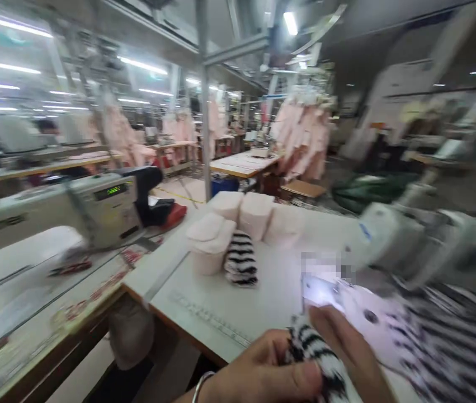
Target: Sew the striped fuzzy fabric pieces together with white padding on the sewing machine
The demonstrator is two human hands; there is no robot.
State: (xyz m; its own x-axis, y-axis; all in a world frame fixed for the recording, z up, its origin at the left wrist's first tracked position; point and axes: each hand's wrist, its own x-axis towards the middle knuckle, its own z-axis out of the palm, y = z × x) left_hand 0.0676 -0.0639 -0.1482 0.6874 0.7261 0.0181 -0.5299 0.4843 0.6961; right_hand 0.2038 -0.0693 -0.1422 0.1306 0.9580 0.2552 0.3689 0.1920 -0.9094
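Observation:
A piece of fluffy black-and-white striped fabric [319,350] is between my two hands, low in the view at the table's front edge. My left hand [271,366] grips it from the left, thumb on top and fingers curled, with a bracelet on the wrist. Against its right side lies my right hand [349,347], slightly blurred, fingers together and partly hidden. Beyond them, a small stack of striped fabric pieces [241,260] leans against stacks of pale pink fabric pieces [210,243] on the white table [204,302].
To the right stands a sewing machine [380,235] with a lit work area, and a large striped fabric [456,330] is spread beside it. Another sewing machine [95,201] with a green display occupies the left. Pink garments [302,134] hang farther back, near a metal post [205,112].

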